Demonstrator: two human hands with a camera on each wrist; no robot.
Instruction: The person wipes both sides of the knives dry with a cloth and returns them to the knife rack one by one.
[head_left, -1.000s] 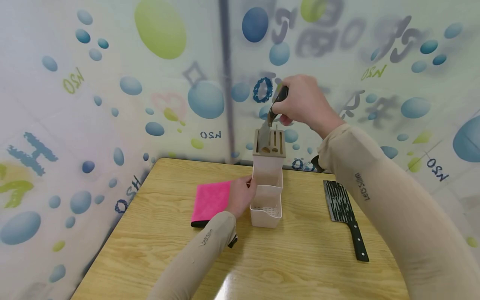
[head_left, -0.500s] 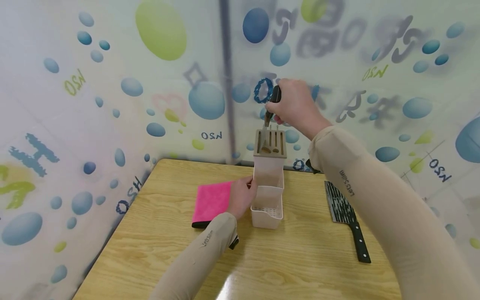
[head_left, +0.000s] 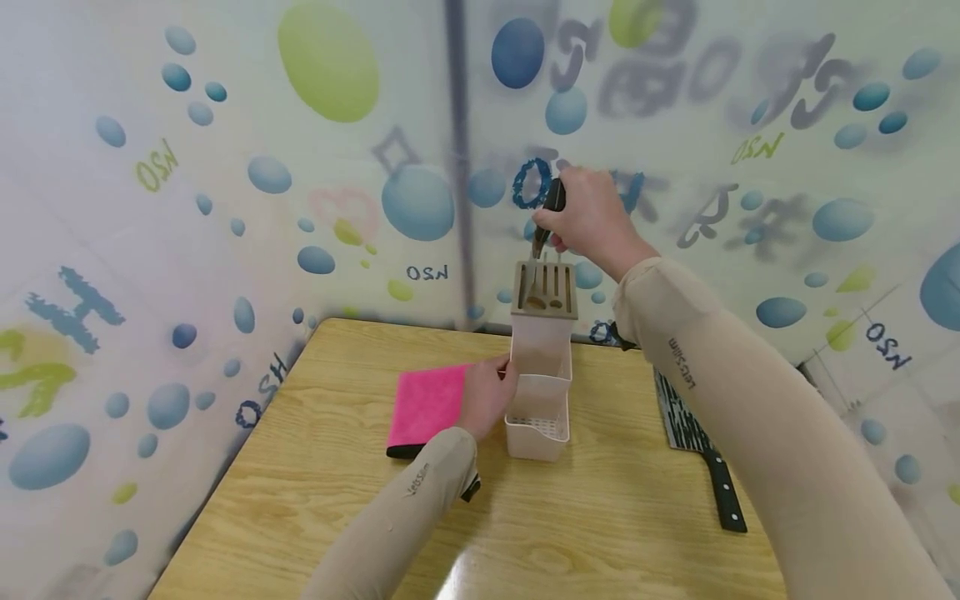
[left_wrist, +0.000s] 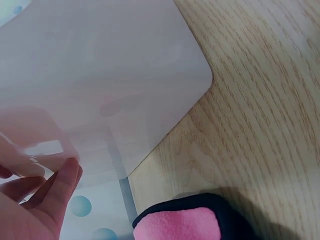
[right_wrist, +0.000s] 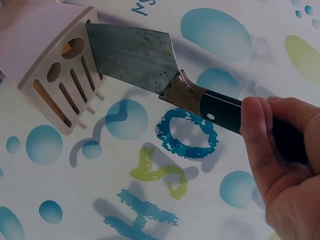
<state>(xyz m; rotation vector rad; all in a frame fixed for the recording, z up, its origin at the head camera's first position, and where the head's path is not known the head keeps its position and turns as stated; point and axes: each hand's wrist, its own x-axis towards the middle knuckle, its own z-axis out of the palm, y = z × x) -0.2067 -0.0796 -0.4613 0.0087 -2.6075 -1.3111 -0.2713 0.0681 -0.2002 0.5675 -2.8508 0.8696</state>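
A pale pink knife holder (head_left: 542, 342) with a brown slotted top (head_left: 546, 292) stands upright near the table's back edge. My right hand (head_left: 596, 212) grips the black handle of a broad-bladed kitchen knife (right_wrist: 132, 55) above it. In the right wrist view, the blade's end sits in an end slot, with most of the blade still outside. My left hand (head_left: 487, 396) holds the holder's left side; its fingertips touch the smooth wall in the left wrist view, and some fingers are partly hidden.
A pink cloth with a black edge (head_left: 427, 404) lies left of the holder. To the right lies a cleaver (head_left: 723, 492) with a black handle, its blade partly covered by my right sleeve. Patterned curtains or walls rise behind the wooden table (head_left: 600, 517).
My right hand has moved slightly left and down, and the knife has gone from tilted to more upright over the slot. My left hand stays on the holder.
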